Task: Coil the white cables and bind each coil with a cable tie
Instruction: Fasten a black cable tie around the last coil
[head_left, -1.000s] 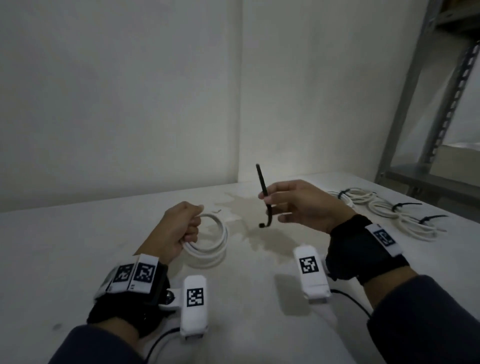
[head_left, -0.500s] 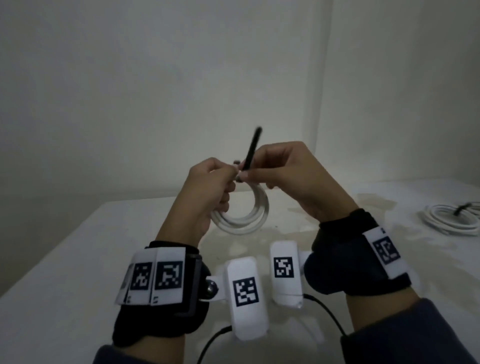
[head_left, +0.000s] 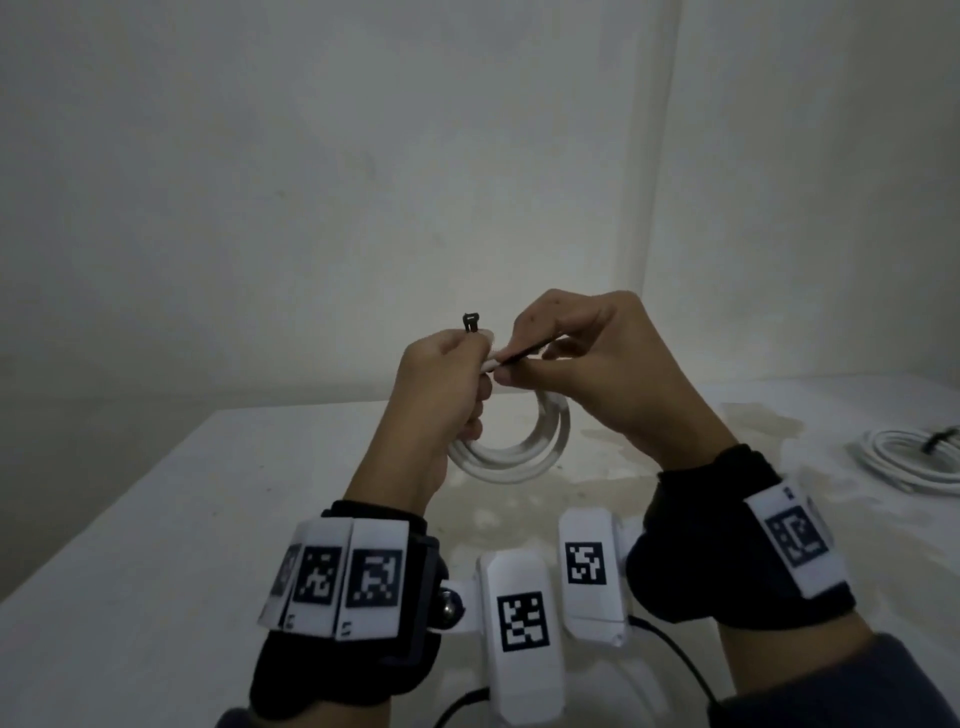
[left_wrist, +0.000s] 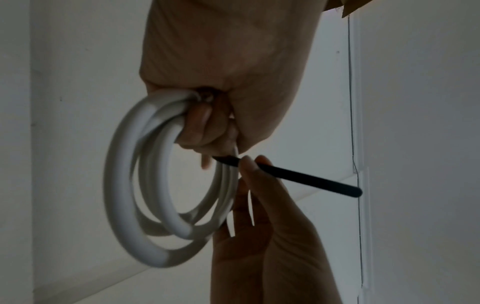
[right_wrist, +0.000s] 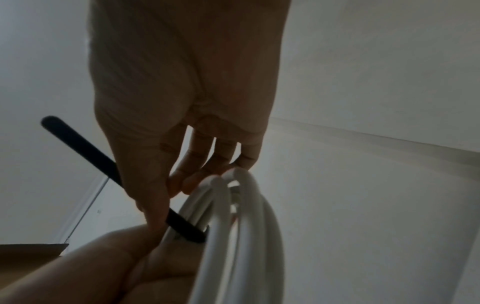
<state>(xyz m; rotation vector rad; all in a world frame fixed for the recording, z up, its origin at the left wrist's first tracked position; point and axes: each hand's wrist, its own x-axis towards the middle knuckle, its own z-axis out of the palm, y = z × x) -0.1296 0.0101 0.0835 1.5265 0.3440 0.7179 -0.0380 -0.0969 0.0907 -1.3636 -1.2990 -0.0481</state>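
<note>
The left hand (head_left: 441, 395) holds a coil of round white plastic cable (head_left: 519, 457), fingers curled round its top, above the white table (head_left: 156, 519). The right hand (head_left: 587, 364) pinches a thin black plastic cable tie (left_wrist: 298, 178) against the coil's top. 1 tied white coil (head_left: 909, 457) lies far right.

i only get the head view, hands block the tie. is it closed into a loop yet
observer: no, the left wrist view shows the tie tail sticking out free past the right hand.
operator: how does the left hand hold the coil
observer: the left hand curls its fingers round the bunched loops of the coil.
operator: right hand only on the tie?
observer: it pinches the tie, and the right wrist view shows its other fingers against the coil top.
</note>
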